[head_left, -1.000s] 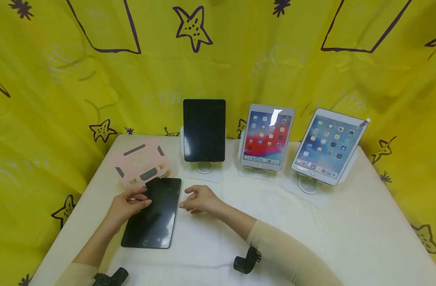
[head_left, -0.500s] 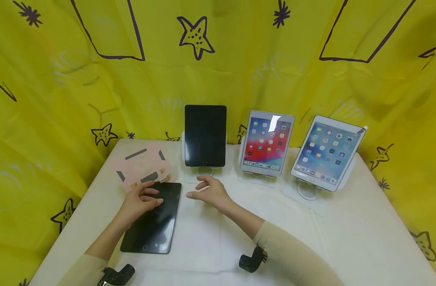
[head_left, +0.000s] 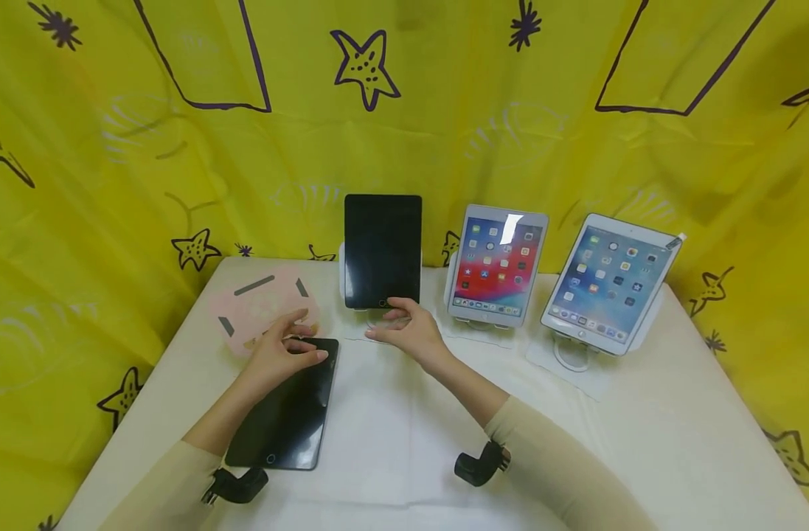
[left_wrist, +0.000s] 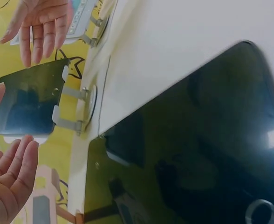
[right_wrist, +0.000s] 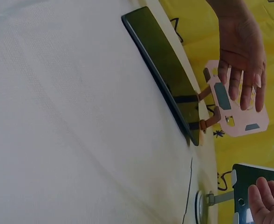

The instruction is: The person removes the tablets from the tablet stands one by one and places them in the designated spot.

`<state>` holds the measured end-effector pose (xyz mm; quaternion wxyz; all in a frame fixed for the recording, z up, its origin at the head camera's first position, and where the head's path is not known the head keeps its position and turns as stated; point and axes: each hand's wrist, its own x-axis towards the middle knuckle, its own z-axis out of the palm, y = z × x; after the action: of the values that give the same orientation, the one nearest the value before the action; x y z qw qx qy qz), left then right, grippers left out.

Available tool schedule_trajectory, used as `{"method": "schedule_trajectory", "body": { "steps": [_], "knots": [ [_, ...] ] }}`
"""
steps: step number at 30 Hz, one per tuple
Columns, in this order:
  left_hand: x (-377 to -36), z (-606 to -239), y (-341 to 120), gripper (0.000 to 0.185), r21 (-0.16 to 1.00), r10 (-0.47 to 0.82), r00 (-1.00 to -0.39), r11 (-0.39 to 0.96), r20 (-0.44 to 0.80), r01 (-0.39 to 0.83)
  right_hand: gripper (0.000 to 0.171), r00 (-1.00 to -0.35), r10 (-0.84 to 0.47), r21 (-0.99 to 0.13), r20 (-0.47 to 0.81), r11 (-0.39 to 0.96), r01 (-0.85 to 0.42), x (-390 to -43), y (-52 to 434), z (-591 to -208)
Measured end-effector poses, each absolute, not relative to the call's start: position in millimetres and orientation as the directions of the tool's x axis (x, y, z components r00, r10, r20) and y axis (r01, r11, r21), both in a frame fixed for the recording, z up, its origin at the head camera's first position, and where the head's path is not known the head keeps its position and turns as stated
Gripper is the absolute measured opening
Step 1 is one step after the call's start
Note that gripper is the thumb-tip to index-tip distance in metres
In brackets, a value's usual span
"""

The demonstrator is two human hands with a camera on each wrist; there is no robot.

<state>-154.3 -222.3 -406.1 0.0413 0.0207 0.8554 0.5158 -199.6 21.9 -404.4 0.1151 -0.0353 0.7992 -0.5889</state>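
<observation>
As before, right hand (head_left: 407,330) has neared dark tablet (head_left: 382,251).

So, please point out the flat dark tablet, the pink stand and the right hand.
flat dark tablet (head_left: 291,420), head view, middle of its dark screen.
pink stand (head_left: 254,306), head view, middle of its pink plate.
right hand (head_left: 409,333), head view, back of the hand.

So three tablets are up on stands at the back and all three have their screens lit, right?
Not quite. Three tablets do stand at the back, but only two are lit: the middle tablet and the right tablet show app icons. The left tablet, nearest the right hand, has a dark screen. The head view shows this.
</observation>
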Motion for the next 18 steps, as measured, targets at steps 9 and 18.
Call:
{"method": "schedule_trajectory", "body": {
  "steps": [9,18],
  "knots": [
    [-169,-393,-207,0.080,0.895,0.041,-0.998,0.445,-0.053,-0.029,0.074,-0.984,-0.142,-0.956,-0.108,0.287,0.064,-207,32,-400],
    [-181,-385,-201,0.082,0.921,0.035,-0.999,0.390,-0.032,-0.016,0.076,-0.991,-0.124,-0.942,-0.059,0.336,0.014,-221,42,-394]
  ]
}}
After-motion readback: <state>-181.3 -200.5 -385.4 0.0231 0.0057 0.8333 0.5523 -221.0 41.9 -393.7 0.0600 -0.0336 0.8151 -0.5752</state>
